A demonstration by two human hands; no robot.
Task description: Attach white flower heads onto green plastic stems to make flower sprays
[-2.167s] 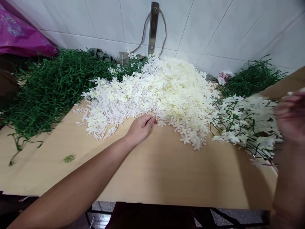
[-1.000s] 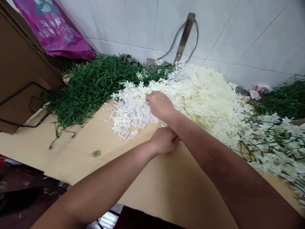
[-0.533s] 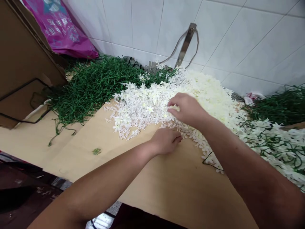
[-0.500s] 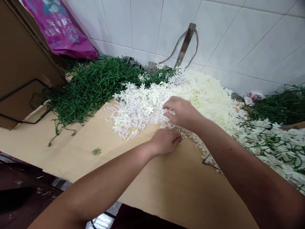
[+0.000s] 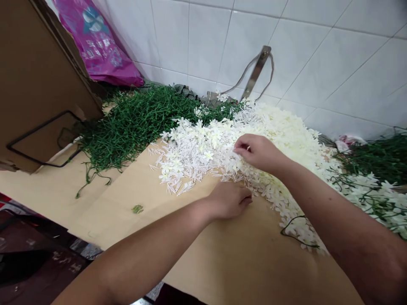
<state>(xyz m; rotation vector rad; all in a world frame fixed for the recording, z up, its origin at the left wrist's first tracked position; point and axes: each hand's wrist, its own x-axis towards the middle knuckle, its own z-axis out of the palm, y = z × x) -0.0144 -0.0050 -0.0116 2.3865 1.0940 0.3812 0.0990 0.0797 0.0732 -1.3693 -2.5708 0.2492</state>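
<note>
My right hand [image 5: 259, 153] is over the heap of small white stick-like pieces [image 5: 203, 163], its thumb and fingertips pinched together; whatever they hold is too small to name. Near the lower edge of that heap, my left hand [image 5: 231, 200] is low over the brown board with its fingers curled together. What it grips, if anything, is hidden. Cream-white flowers [image 5: 282, 131] are piled behind and right of my right hand. Loose white petals lie close to my left fingertips.
Green plastic stems [image 5: 136, 123] are heaped at the left beside a cardboard box [image 5: 41, 84]. A pink bag [image 5: 101, 51] leans on the tiled wall. A metal bracket [image 5: 257, 72] stands behind the flowers. More green stems [image 5: 378, 159] are at the right.
My right hand's fingers, apart before, have come together in a pinch. The whole view has shifted, so things appear slightly further right and lower. My left hand remains curled near the board.
</note>
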